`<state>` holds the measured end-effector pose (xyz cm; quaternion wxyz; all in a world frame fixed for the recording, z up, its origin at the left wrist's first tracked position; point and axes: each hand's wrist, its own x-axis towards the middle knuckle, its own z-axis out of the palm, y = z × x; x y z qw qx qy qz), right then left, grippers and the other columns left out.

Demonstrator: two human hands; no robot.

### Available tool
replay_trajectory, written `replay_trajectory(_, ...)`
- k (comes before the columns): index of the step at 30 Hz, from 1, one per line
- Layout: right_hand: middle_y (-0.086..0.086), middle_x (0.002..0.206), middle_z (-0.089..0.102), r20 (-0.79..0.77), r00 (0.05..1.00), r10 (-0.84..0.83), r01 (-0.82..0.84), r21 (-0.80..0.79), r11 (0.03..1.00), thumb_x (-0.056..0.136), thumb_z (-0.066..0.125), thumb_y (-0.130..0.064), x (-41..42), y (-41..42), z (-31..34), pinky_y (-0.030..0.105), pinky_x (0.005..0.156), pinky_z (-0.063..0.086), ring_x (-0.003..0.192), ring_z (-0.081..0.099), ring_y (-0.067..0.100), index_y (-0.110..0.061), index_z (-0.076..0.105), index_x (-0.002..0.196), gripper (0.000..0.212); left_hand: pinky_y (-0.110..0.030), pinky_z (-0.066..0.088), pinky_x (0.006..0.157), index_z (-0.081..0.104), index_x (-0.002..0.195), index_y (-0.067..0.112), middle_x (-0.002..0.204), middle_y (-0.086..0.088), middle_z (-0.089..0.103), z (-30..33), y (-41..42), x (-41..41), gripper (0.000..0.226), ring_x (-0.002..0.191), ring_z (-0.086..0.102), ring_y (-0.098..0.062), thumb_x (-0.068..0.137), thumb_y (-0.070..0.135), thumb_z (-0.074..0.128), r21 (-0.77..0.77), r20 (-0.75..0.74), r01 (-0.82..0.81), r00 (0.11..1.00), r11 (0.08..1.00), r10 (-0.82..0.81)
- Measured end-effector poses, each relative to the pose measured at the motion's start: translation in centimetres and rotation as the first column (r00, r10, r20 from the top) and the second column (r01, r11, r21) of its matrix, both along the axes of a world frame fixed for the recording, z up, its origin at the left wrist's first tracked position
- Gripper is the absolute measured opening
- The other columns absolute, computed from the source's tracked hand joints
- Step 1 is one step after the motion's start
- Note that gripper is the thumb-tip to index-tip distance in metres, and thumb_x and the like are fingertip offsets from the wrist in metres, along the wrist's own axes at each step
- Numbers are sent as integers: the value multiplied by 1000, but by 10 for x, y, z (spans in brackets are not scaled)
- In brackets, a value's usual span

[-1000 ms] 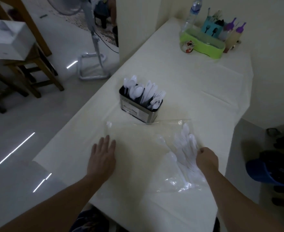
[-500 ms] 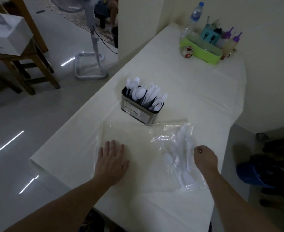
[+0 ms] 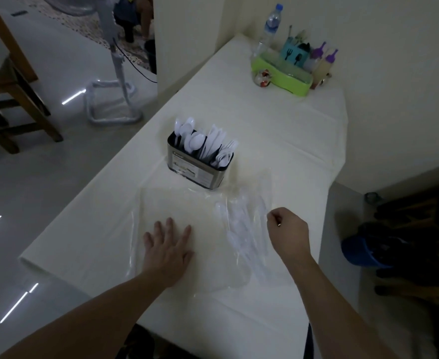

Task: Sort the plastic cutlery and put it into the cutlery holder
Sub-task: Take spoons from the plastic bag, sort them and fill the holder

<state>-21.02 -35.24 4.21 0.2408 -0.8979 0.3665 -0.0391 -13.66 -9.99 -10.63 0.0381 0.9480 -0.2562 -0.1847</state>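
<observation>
Head view: right hand [image 3: 288, 233] grip curled, pinching edge of clear plastic bag [image 3: 187, 203]; left hand [image 3: 167, 244] spread flat, pinning bag to counter [image 3: 278, 130]. Loose plastic cutlery [image 3: 241, 229] inside bag; cutlery holder [image 3: 199, 161] just beyond, already well filled. Risk: slippery film tugged sharply, pieces scattering off counter edge.

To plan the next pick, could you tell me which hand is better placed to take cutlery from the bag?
Right. The right hand is beside the loose cutlery; the left hand lies flat on the bag.
</observation>
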Motion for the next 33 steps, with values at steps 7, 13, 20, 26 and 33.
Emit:
replay_trajectory(7, -11, 67, 61, 52, 998, 20, -20, 2, 1000, 94, 56, -19, -9, 29, 34, 6, 52, 33, 59, 54, 1, -21, 66, 85, 14, -63, 3, 115, 2, 155, 37, 163, -18, -6, 0, 1, 0, 73, 147, -4, -48, 86, 61, 2, -11, -30, -10, 1000, 1000, 9)
replay_trajectory(13, -14, 69, 64, 172, 984, -41, 30, 70, 997, 93, 60, -23, -11, 46, 66, 12, 57, 39, 63, 59, 0, -24, 68, 85, 12, -61, 1, 115, 2, 155, 36, 164, -17, -6, 1, 3, -1, 70, 147, -5, -46, 89, 57, 4, -23, -29, -11, 1000, 1000, 11)
replay_trajectory(20, -13, 69, 65, 232, 971, -51, 23, 121, 992, 92, 62, -22, -4, 54, 89, 14, 57, 40, 70, 59, -5, -25, 68, 81, 13, -60, 2, 116, -2, 155, 33, 164, -16, -5, 2, 6, -1, 64, 148, -4, -44, 98, 49, 20, -57, -12, 5, 1000, 998, -6)
replay_trajectory(26, -7, 76, 68, 173, 985, 26, -44, 98, 994, 99, 48, -29, 5, 60, 90, 24, 62, 51, 66, 61, 7, -26, 58, 91, 13, -56, 15, 117, 15, 155, 8, 162, -22, 7, 7, 13, 1, 68, 148, 9, -43, 94, 29, 35, -83, -40, -27, 999, 996, 23)
replay_trajectory(33, -9, 78, 71, 90, 993, 79, -83, 42, 996, 101, 42, -31, 12, 70, 99, 38, 66, 56, 71, 67, 16, -29, 53, 99, 11, -59, 35, 107, 48, 138, -5, 147, -31, 40, 7, 41, 7, 58, 135, 39, -49, 89, 27, 45, -52, 92, -34, 995, 998, 39)
